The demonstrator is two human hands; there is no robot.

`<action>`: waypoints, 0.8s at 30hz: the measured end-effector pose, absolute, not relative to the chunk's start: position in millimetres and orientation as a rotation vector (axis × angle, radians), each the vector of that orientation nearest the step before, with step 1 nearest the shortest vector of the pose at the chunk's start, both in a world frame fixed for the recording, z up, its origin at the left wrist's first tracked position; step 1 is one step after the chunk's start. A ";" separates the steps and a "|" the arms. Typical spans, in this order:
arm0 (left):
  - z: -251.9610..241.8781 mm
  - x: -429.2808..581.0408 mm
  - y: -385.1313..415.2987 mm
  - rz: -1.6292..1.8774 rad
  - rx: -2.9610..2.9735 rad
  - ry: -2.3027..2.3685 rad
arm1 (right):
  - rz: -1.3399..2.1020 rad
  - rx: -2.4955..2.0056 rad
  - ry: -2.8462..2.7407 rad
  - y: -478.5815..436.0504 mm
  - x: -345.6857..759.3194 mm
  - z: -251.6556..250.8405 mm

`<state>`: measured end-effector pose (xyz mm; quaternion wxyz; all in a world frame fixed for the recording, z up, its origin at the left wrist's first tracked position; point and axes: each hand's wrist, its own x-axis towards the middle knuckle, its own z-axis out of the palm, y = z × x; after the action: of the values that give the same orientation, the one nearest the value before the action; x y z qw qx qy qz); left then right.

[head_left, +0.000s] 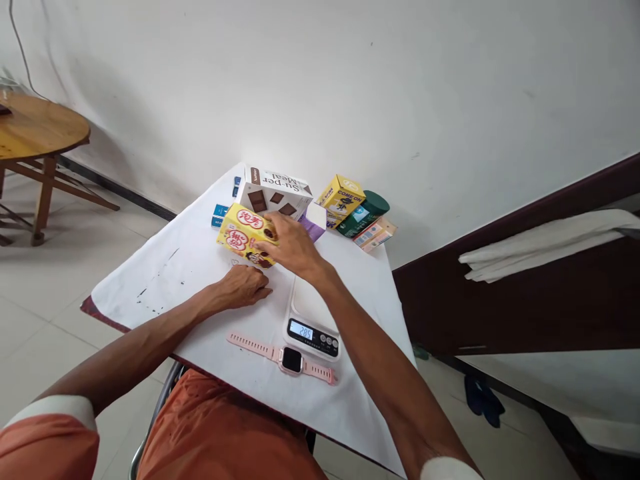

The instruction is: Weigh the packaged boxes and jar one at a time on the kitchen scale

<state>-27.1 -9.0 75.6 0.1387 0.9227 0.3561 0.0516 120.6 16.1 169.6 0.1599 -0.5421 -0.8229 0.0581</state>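
Observation:
My right hand [294,248] grips the right end of a yellow snack box [240,230] with red lettering, at the left-middle of the table. Just in front of that box, my left hand [244,287] rests on the white cloth, its fingers curled in and nothing visible in them. Below my right forearm sits a white kitchen scale [314,337], its display reading 285; the forearm hides part of its plate. A pink-strapped smartwatch [291,360] lies flat at the near side of the scale.
Behind the yellow box stand a white chocolate-pictured box [275,193] and a purple box [314,223]. A yellow "COME ON" box [343,199], a green canister [373,208] and a peach-coloured carton [376,233] are farther right. Blue packets [219,215] lie left. A wall borders the table's back.

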 end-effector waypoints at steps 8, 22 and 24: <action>106.7 -55.8 4.6 0.037 2.438 1.447 | -0.060 -1.607 -2.368 21.1 87.4 157.9; 82.6 -59.0 24.6 0.094 2.415 1.501 | -0.429 -2.089 -1.863 69.7 305.7 182.0; 82.1 -59.3 25.6 0.105 2.403 1.488 | -0.408 -2.157 -1.899 97.6 321.1 186.7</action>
<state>-59.3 25.6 82.1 0.1560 0.8393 0.5195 0.0368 321.1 97.6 186.7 0.1191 -0.7379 -0.6495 -0.1395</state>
